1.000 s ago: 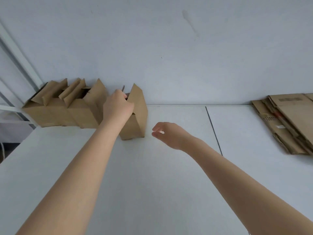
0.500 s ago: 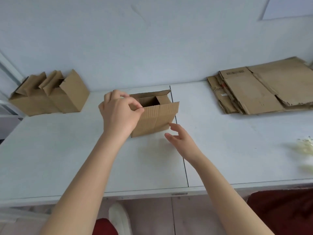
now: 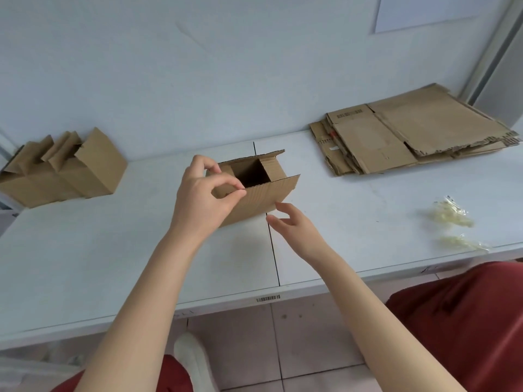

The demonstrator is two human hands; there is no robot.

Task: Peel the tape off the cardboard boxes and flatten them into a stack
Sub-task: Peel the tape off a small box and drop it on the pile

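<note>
On the white desk (image 3: 113, 250), which is two panels joined by a dark seam running front to back:

1. Stack of flattened cardboard (image 3: 410, 137). Right rear, against the wall. Several brown sheets lie flat one upon another with ragged edges. The top sheets carry a printed barcode strip.

2. Group of upright boxes (image 3: 62, 174). Left rear corner, well apart from the stack. Brown, set side by side and touching, with top flaps standing up.

3. Open box (image 3: 263, 196). Centre of the desk, across the seam. Its flaps are raised and its dark inside is visible. The near long flap stands upright.

4. Left hand (image 3: 203, 199). At the left end of the open box. Thumb and forefinger pinch the top edge of the near flap, and the other fingers curl above the rim.

5. Right hand (image 3: 294, 227). Just beside the lower right corner of the open box. The fingers are relaxed and slightly spread, holding nothing. Whether a fingertip touches the cardboard cannot be told.

6. Tape scraps (image 3: 450, 217). Right front of the desk, near its edge. They are two crumpled, pale, translucent wads, apart from all cardboard.

7. Barcode sticker (image 3: 268, 299). On the front edge of the desk, below the seam.
</note>
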